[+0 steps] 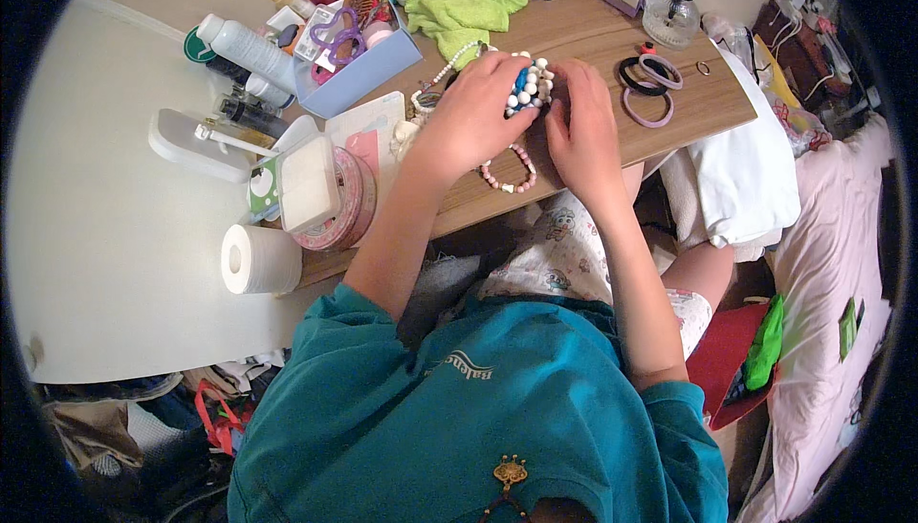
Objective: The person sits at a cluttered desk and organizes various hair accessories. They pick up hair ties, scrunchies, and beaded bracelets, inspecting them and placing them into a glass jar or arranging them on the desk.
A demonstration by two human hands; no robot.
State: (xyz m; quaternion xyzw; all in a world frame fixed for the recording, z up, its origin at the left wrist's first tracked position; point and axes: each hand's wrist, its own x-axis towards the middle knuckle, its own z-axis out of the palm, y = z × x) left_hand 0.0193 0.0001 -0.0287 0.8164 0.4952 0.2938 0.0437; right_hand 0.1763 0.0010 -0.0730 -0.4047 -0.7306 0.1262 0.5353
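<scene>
My left hand [477, 111] curls over a bunch of white and blue beads [529, 89], its fingers above and its thumb below. My right hand [589, 128] is at the bunch's right edge, fingers bent; whether its fingertips grip any beads is hard to see. Just below the hands, a pink beaded bracelet [508, 187] with a pale charm lies on the wooden table [574, 28]. Beyond my left hand runs a strand of small white beads [459, 57], partly hidden by it. Black and mauve hair ties [649, 121] lie right of my right hand.
A blue box [358, 78] with a hairbrush and purple heart-shaped item stands left, near several bottles. A green cloth [466, 10] lies behind the hands. Round tins [358, 197], a lidded plastic box [308, 182] and a toilet roll [262, 259] line the left edge. A glass jar [670, 17] stands far right.
</scene>
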